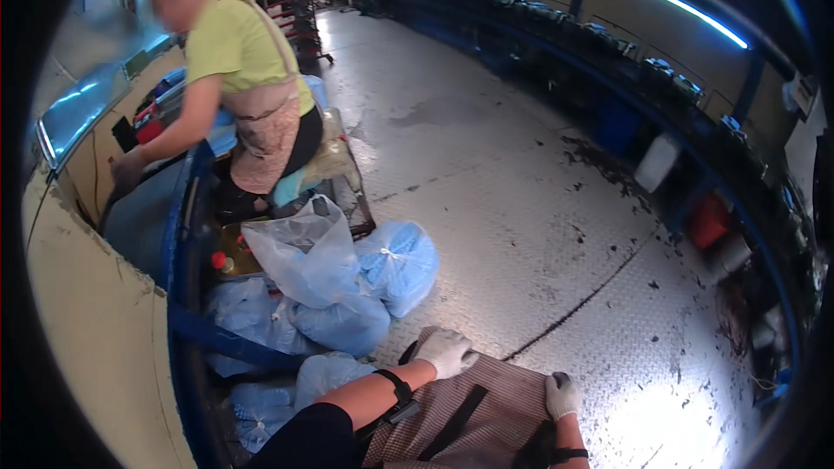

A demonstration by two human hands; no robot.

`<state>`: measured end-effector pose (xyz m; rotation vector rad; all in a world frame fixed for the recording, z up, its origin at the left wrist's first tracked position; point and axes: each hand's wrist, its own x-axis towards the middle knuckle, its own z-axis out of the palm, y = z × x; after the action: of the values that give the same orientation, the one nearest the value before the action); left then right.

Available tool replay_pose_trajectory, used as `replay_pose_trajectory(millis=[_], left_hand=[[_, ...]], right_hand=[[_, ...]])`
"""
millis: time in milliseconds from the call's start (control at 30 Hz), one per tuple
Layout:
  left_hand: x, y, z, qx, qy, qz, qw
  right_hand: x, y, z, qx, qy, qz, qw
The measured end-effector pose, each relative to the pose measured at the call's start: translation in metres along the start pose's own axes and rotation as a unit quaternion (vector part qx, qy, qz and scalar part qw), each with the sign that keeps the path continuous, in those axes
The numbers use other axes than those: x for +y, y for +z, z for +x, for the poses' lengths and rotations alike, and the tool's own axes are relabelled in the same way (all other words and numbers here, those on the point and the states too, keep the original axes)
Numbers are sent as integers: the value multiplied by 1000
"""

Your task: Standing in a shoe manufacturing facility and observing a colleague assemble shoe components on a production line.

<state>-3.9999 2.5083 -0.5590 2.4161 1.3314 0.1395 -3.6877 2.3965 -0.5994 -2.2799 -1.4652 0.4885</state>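
Note:
My left hand [445, 351] wears a white glove and rests with curled fingers on the upper left edge of a brown checked apron [486, 417] that lies over my lap. A black band sits on that wrist. My right hand [562, 395], also in a white glove, grips the apron's right edge beside a black strap [452, 421]. Just left of my left hand lie several clear plastic bags [347, 278] stuffed with blue items.
A co-worker in a yellow-green shirt and apron [248, 78] sits ahead on the left, bent over a blue-framed workbench [182, 234]. A metal tread-plate floor [521, 174] stretches ahead. A curved row of blue workstations [678, 122] runs along the right, with a red bucket [708, 221] beneath.

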Motion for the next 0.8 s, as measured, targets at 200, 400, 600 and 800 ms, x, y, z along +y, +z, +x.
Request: replay_pose_trajectory(millis=[200, 400, 600, 800], left_hand=[[-3, 5, -5, 21, 1, -2, 1000], [-8, 7, -4, 31, 8, 5, 999], [-4, 2, -1, 24, 11, -5, 1000], [-5, 1, -7, 27, 6, -5, 1000]], right_hand=[[0, 3, 0, 5, -14, -4, 1000], [-5, 4, 4, 5, -17, -14, 1000], [6, 11, 4, 19, -19, -14, 1000], [-4, 7, 1, 20, -13, 2, 1000]])
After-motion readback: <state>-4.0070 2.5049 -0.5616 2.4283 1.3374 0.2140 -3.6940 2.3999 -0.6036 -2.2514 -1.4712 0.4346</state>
